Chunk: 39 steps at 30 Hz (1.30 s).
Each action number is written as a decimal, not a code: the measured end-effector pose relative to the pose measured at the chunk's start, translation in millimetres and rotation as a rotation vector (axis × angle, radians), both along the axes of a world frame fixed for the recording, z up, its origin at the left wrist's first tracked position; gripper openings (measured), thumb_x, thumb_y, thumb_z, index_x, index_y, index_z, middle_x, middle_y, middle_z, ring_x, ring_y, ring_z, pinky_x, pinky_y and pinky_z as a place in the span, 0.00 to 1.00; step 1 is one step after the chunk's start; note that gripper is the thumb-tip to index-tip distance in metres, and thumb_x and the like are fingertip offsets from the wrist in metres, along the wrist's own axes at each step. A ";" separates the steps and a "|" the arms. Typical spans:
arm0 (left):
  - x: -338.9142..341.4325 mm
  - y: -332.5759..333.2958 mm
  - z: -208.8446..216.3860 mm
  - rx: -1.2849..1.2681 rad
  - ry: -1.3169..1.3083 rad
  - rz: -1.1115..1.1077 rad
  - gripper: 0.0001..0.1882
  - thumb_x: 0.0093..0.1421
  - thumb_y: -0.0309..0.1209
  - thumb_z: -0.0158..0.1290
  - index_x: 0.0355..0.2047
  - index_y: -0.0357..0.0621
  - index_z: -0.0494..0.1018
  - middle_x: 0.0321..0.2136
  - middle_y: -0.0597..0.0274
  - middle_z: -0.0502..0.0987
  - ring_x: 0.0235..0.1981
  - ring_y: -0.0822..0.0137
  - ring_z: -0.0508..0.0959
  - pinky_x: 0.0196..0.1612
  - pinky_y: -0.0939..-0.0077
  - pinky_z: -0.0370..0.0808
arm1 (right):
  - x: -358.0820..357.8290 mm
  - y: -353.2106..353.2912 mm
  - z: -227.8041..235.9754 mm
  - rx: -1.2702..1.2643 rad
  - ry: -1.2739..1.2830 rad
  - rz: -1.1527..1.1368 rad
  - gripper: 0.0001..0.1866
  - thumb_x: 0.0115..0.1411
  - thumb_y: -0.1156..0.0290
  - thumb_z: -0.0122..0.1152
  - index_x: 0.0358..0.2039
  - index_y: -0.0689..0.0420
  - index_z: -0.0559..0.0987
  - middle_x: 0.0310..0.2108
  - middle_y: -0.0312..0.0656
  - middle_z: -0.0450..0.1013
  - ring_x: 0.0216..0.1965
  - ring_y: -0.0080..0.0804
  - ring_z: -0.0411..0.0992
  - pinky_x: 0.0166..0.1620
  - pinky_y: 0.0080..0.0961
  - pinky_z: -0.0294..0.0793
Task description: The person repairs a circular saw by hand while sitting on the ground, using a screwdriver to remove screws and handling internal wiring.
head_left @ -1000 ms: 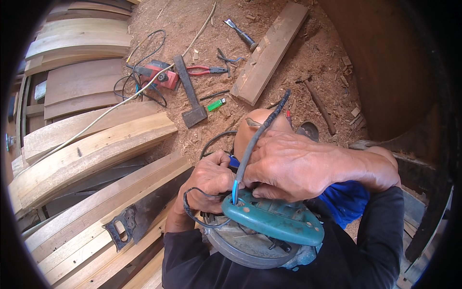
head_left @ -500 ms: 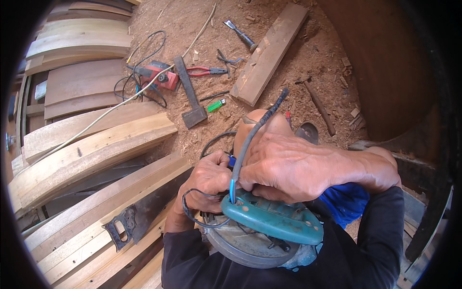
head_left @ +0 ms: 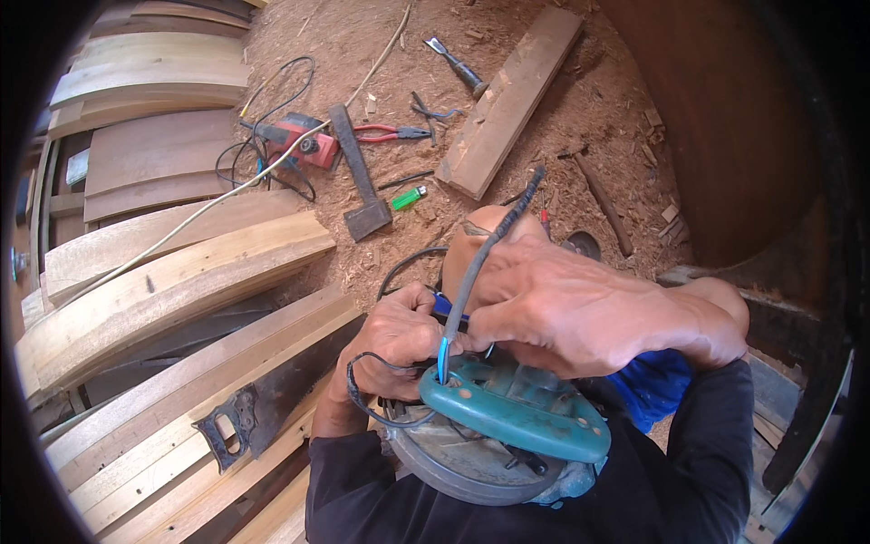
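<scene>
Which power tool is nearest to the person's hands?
The teal tool, close by the left hand and right hand; the red tool lies farther away, on the sawdust beside the hammer.

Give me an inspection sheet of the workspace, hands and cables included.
Surface: ground strewn with sawdust and wood chips.
Things at the hands: teal-handled circular saw at the person's torso.
Clutter: hammer, pliers, green lighter, chisel and red power tool on the ground.
Hands: left hand and right hand close together beside the saw; grasp partly hidden.
Cables: gray cord rises from the saw, blue wire exposed at its base; pale cord crosses the red power tool.
Surroundings: stacked boards at left, handsaw among them; brown curved panel at right.
</scene>
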<state>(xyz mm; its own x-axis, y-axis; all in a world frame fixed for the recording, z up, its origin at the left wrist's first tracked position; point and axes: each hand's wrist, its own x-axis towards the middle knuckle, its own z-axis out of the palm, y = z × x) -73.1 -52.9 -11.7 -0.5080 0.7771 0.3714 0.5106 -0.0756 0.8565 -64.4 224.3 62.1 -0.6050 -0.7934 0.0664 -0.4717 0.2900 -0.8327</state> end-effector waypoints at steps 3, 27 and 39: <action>2.5 -2.7 2.0 0.020 -0.032 0.024 0.20 0.47 0.40 0.81 0.35 0.50 0.84 0.31 0.73 0.88 0.23 0.68 0.76 0.35 0.68 0.67 | -1.4 8.3 -8.3 -0.229 -0.072 -0.064 0.11 0.59 0.79 0.67 0.43 0.60 0.85 0.41 0.51 0.81 0.48 0.55 0.76 0.56 0.48 0.72; 5.0 -7.2 3.5 0.008 0.011 0.043 0.15 0.49 0.32 0.75 0.39 0.52 0.86 0.34 0.73 0.90 0.24 0.67 0.77 0.38 0.67 0.71 | -2.6 19.3 -6.5 -0.398 -0.758 -0.323 0.10 0.77 0.68 0.60 0.48 0.62 0.83 0.38 0.32 0.80 0.44 0.18 0.75 0.50 0.24 0.76; 6.6 -8.8 1.5 -0.005 -0.024 0.036 0.15 0.49 0.34 0.76 0.39 0.52 0.88 0.32 0.72 0.89 0.24 0.66 0.76 0.37 0.68 0.71 | -1.6 15.7 -13.7 -0.445 -0.683 -0.371 0.07 0.74 0.70 0.64 0.45 0.62 0.82 0.40 0.32 0.79 0.44 0.18 0.75 0.49 0.24 0.76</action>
<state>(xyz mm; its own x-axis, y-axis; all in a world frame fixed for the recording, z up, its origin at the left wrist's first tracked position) -66.5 -61.7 -10.2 -0.5446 0.7599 0.3549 0.4922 -0.0530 0.8689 -65.9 240.0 48.3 -0.8381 -0.5253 -0.1470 0.2276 -0.0920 -0.9694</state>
